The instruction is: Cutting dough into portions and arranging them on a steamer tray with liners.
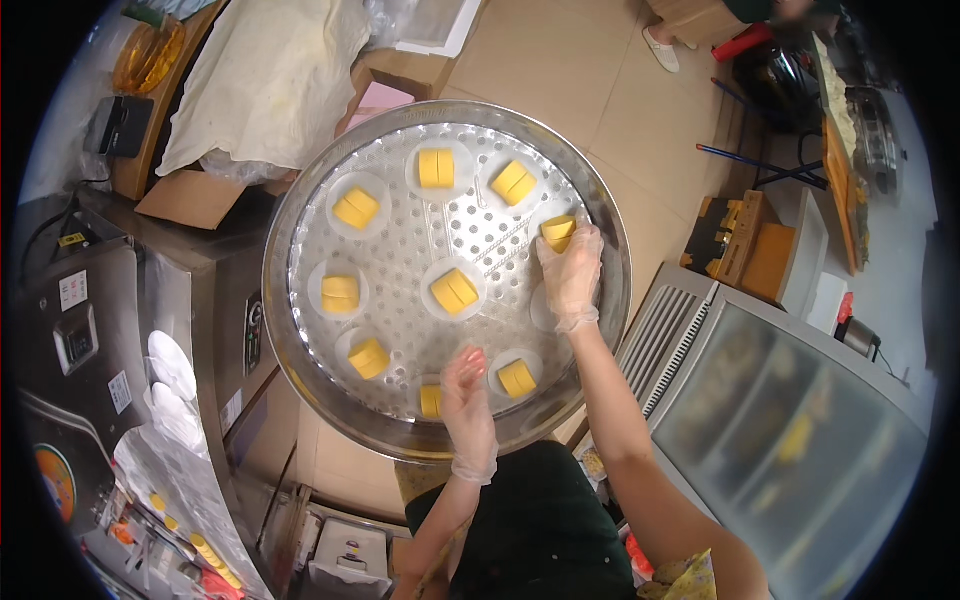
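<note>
A large round metal steamer tray with a perforated base lies before me. Several yellow dough pieces, each with a groove across the middle, rest on round white papers in it; one dough piece is at the centre. At the right side, my gloved right hand has its fingers closed around a yellow dough piece on its paper. Partly under that wrist lies another paper round. My gloved left hand hovers over the near part, fingers extended and holding nothing visible, partly covering a dough piece.
White paper rounds and long yellow dough strips lie on the left counter. A cream cloth covers something at the far left. A glass-topped cabinet stands right. Another person's foot shows at the far right.
</note>
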A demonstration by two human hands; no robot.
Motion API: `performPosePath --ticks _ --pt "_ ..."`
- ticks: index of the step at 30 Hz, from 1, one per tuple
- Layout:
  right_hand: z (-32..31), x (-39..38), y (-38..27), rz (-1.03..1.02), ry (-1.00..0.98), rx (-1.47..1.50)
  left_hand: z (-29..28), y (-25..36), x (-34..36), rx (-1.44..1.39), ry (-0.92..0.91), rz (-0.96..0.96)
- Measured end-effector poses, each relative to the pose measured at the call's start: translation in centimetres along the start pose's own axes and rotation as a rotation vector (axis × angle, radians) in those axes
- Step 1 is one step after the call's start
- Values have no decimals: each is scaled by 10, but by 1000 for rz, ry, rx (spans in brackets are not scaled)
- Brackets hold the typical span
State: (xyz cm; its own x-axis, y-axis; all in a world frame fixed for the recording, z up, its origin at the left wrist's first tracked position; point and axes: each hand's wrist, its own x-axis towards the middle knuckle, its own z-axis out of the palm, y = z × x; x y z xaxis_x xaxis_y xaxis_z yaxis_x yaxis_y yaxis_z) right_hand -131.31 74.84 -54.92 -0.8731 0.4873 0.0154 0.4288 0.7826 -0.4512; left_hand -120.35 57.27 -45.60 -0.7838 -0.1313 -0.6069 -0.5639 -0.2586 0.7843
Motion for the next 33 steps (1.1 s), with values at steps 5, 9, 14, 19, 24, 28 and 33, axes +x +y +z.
performPosePath --ticks 5,9,14,19,24,28,33 --pt "-16 -3 2 43 8 95 -11 -1 -3 20 7 1" --pt "-52 -36 10 185 -31 176 -22 -2 -6 -25 72 4" --pt "-52 -72 29 73 -151 -129 -16 -22 2 155 110 -34" --pt "-49 -78 30 53 -116 -143 35 -47 58 764 -95 135" --pt "-48 -70 28 90 -145 -121 63 -62 80 1044 -145 61" --pt "-55 -80 28 93 -164 -153 60 -70 75 1068 -136 81" --pt "-66 -91 27 61 -108 -38 51 -75 70 1015 -156 75"
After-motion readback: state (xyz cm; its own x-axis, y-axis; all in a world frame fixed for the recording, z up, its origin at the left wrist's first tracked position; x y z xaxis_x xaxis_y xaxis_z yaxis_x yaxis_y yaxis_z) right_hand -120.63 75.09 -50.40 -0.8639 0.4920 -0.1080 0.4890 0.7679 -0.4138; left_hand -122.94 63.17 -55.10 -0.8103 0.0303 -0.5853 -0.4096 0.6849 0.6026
